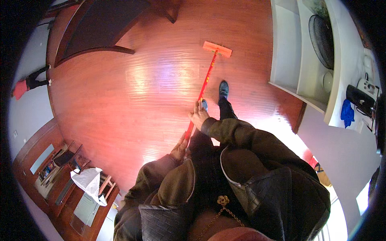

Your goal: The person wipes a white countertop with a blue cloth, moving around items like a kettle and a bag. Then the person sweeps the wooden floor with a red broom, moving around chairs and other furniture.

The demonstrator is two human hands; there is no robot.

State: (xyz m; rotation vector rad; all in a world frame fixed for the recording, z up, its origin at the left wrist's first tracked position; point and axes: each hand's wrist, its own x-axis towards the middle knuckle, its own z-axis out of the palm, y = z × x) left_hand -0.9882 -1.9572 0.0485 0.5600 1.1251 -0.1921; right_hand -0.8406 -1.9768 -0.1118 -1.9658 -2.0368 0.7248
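Note:
My left hand [179,147] grips the upper end of a long red handle, close to my body. Further down the same handle, my right hand [199,116] is closed around it. The handle [208,76] runs forward to an orange-pink broom or mop head [217,49], which rests flat on the reddish wood-look floor [169,99]. That head lies beyond my shoes, and its underside is hidden.
White shelving [285,45] with a black fan [321,42] stands to the right. At the upper left is dark wooden furniture [105,25]. A wooden table with a white bag [89,182] is at the lower left. Another person [33,80] stands by the left wall.

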